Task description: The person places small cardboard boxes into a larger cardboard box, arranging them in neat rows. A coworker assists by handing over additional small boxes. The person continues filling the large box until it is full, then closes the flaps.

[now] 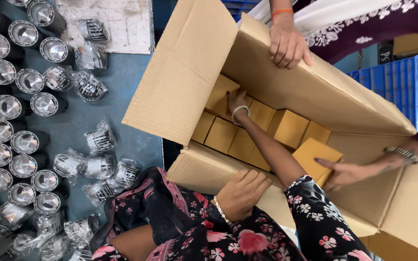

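Blue table [122, 82] of silver lamp housings [25, 34], left hand [240, 193] flat on carton [185, 72] flap, fingers together, right hand [237, 102] inside, fingers spread on yellow boxes [221, 135].

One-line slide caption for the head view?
Right hand touches small yellow boxes inside an open carton, left hand resting on its flap; two co-workers' hands alongside.

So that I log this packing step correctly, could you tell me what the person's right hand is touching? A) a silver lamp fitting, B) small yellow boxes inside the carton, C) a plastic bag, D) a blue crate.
B: the right hand reaches into the open carton and rests on the small yellow boxes packed in rows there.
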